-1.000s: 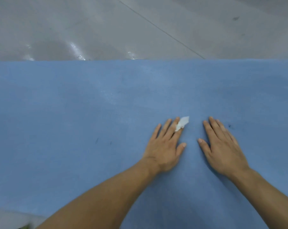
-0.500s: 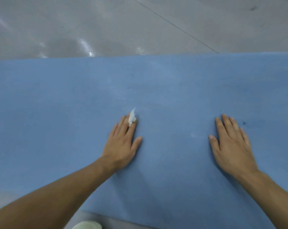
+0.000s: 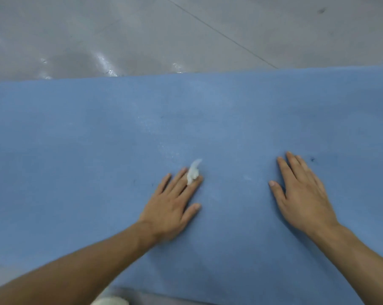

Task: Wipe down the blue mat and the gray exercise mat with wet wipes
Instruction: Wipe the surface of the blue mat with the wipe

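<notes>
Your left hand (image 3: 173,201) lies flat with straight fingers, pressing a wipe (image 3: 194,171) onto the blue mat (image 3: 76,150) (most of the wipe is hidden under the fingers). Your right hand (image 3: 302,194) lies flat beside it on the mat, holding nothing. Under your left forearm a white lump (image 3: 110,301) is cut off. The hands are closer together than half a second ago.

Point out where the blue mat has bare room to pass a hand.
The blue foam mat is bare left of the left hand and from both hands up to the glossy gray floor. Tighter: between the crumpled white wet wipe and the right hand.
</notes>
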